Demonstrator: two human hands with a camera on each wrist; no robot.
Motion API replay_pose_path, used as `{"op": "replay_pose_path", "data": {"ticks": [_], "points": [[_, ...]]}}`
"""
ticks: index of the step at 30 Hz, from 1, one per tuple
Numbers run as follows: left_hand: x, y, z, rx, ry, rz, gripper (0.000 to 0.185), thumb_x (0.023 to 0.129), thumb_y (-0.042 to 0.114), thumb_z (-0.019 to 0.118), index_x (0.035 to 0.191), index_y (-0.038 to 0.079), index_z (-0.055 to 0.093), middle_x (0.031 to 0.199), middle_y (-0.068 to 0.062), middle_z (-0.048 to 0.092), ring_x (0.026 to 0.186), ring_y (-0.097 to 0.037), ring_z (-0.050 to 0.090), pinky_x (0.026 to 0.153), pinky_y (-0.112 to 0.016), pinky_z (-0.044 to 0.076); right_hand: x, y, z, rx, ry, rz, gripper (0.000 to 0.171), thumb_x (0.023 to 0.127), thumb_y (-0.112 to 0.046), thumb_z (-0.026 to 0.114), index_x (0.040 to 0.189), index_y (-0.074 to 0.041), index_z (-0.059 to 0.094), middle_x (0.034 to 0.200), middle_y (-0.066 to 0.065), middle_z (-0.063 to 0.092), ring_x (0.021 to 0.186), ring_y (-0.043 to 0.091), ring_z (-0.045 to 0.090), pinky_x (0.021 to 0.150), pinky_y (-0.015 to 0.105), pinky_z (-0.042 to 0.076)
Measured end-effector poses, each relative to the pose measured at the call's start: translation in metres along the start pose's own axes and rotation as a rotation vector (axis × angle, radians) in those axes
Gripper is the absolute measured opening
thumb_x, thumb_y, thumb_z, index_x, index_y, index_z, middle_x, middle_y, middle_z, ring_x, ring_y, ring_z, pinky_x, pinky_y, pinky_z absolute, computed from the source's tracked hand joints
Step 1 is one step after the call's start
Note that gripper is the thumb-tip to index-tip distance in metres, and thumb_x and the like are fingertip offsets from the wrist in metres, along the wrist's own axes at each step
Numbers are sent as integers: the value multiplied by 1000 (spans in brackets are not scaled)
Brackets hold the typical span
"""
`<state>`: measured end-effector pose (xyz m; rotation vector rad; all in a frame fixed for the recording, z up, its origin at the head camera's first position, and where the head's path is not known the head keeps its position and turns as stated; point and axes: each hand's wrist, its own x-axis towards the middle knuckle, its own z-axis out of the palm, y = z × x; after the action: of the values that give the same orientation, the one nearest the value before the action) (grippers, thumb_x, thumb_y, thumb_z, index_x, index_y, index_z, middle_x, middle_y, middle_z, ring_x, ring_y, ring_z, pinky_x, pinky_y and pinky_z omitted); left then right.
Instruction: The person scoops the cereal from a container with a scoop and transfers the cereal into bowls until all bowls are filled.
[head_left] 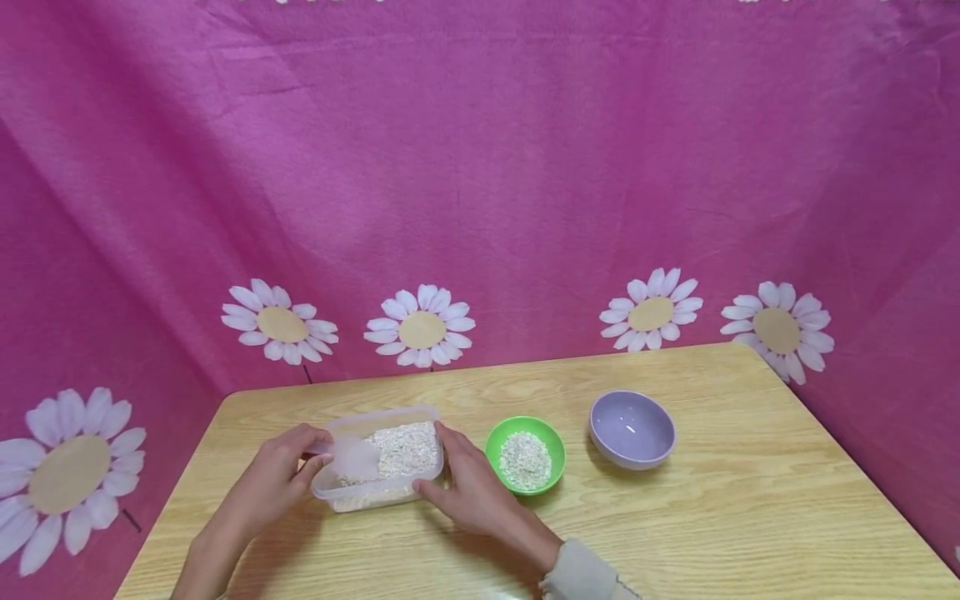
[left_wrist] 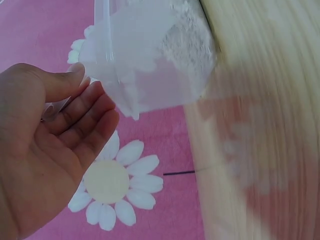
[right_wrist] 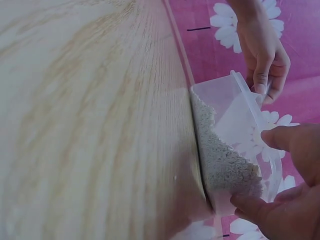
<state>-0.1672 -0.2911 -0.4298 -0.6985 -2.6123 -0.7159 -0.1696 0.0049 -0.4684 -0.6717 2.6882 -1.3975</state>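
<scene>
A clear plastic container [head_left: 378, 498] of white oat-like flakes [head_left: 408, 448] stands on the left of the table. My left hand [head_left: 281, 467] pinches the handle of a translucent scoop [head_left: 356, 458] at the container's left end. The scoop's wide part lies inside, over the flakes, which are heaped toward the right end. With thumb and fingers spread around that right end, my right hand [head_left: 476, 487] grips the container; its thumb [right_wrist: 282, 137] is at the rim. Just right of this hand sits a green bowl [head_left: 551, 433] holding a mound of the same flakes.
A purple bowl [head_left: 632, 429], with nothing in it, stands to the right of the green one. The wooden table [head_left: 735, 500] ends at the back against a pink cloth [head_left: 480, 183] printed with large white daisies.
</scene>
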Motion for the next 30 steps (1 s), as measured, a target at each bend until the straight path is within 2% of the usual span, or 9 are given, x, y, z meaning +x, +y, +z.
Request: {"op": "replay_pose_path", "data": {"ticks": [6,13,23,30], "points": [[0,8,9,-82,1,17,19,89,-5,81,103,6,72,95,7,71,88,0,68,66,-24,53,0,0,0,11,8,-3,86,98,-29,79,162,7,35,161,23,51,150,37,50,125,52,40],[-3,12,21,-149,12,12,21,88,-7,80,104,4,73,95,3,73,89,5,64,65,-22,52,0,0,2,3,13,-19,86,98,-28,80,162,8,35,158,23,54,148,36,52,124,51,42],[3,20,32,-167,-5,-59,16,92,-2,79,106,5,74,96,4,74,88,4,64,67,-23,51,-1,0,4,4,34,-25,84,98,-28,79,161,8,37,155,22,56,140,33,58,118,49,48],[3,25,39,-161,-27,-145,16,94,0,79,109,6,77,101,1,78,92,0,68,73,-25,54,-1,0,4,-5,28,-21,83,99,-28,79,161,7,37,155,21,57,139,30,59,118,48,49]]}}
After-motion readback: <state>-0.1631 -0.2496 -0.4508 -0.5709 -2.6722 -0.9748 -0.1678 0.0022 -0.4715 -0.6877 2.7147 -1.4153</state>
